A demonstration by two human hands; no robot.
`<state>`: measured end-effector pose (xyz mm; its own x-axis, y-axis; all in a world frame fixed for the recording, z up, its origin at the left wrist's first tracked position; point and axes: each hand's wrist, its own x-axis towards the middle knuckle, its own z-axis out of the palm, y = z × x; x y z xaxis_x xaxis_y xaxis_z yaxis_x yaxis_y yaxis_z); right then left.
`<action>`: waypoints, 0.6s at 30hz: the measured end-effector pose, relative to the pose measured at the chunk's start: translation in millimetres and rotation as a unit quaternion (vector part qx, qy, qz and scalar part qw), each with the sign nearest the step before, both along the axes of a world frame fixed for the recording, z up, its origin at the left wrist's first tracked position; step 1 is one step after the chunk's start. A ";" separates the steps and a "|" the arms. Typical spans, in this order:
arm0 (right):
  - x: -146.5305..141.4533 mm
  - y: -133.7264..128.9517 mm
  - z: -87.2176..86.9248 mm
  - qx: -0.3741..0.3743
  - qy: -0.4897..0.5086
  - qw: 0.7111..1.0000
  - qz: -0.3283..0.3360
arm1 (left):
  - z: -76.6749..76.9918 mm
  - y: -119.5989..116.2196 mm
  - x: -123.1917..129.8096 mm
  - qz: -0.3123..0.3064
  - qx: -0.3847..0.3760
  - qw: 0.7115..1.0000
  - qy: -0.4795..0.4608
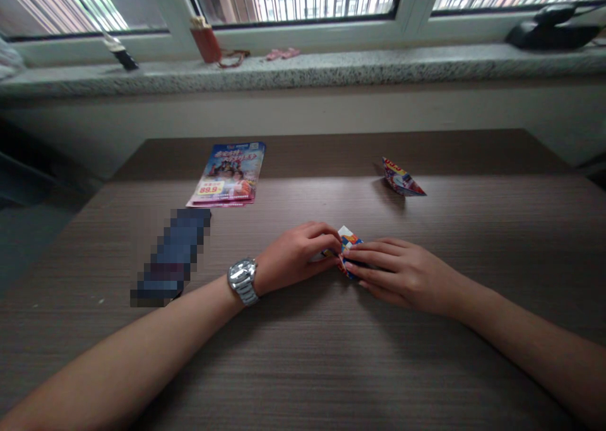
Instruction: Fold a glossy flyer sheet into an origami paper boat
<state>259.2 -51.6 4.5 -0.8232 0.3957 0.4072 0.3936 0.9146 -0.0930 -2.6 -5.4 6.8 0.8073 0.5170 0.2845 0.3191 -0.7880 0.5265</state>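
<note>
Curled inward, the fingers of the left hand (293, 259) and right hand (398, 272) grasp a small folded paper (349, 249) from either side, its printed faces showing between them. It sits just above the worktop (303, 361). Farther off lie a second folded paper (402, 178) and a flyer (227, 174).

Left grip (293, 257) and right grip (398, 273) pinch a small folded printed paper (349, 249) on the wood-grain counter (331, 368)

A steel wristwatch (243, 281) circles the left wrist; a folded paper boat (402, 178) and a glossy flyer (227, 175) lie farther ahead, well apart.
</note>
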 end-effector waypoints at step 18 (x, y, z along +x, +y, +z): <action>-1.9 -0.2 1.1 -0.029 0.001 0.999 -0.024 | -0.2 -0.3 0.2 0.000 0.003 1.000 0.000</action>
<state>257.4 -51.8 5.5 -0.8018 0.4581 0.3837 0.4369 0.8875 -0.1466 -2.4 -5.7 6.6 0.8071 0.5154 0.2878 0.3189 -0.7909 0.5223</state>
